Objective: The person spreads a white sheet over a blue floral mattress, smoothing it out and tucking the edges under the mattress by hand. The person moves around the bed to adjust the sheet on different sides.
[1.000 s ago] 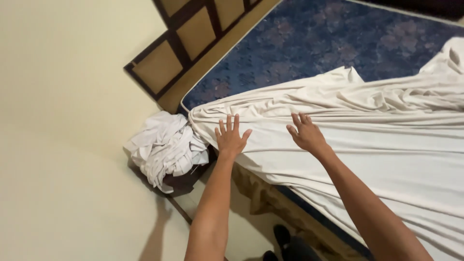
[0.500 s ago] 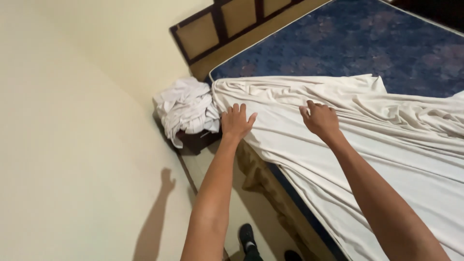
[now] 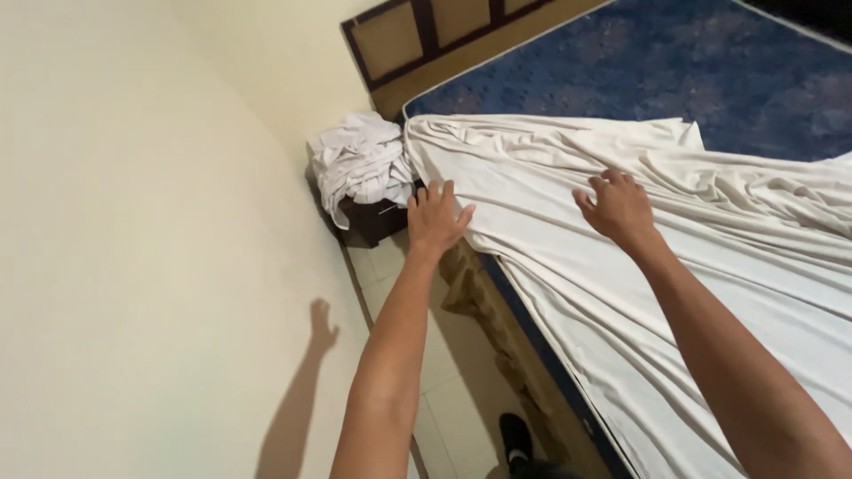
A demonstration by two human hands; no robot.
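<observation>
The cream wall (image 3: 133, 222) fills the whole left half of the frame, with the shadow of one of my hands low on it. The bed takes the right half: its blue patterned mattress (image 3: 674, 71) shows bare in the upper right, under a brown panelled headboard (image 3: 444, 31) along the top edge. The white sheet (image 3: 710, 293) lies across the mattress from the centre down to the lower right corner, rumpled into long folds near its upper edge and hanging over the near side of the bed. Below that edge, the wooden bed frame (image 3: 497, 337) runs down toward the bottom centre, beside pale floor tiles (image 3: 444, 390). Left of the sheet's corner, at upper centre, a heap of white cloth (image 3: 359, 164) sits bunched on a small dark bedside stand (image 3: 377, 222). My left hand (image 3: 435, 222) rests at the sheet's edge by the corner of the mattress, fingers spread wide and flat, gripping nothing. My right hand (image 3: 617, 206) is on the sheet further right, fingers bent and pressing into the fabric; I cannot tell whether it has pinched a fold. I see no packages, labels or signs.
</observation>
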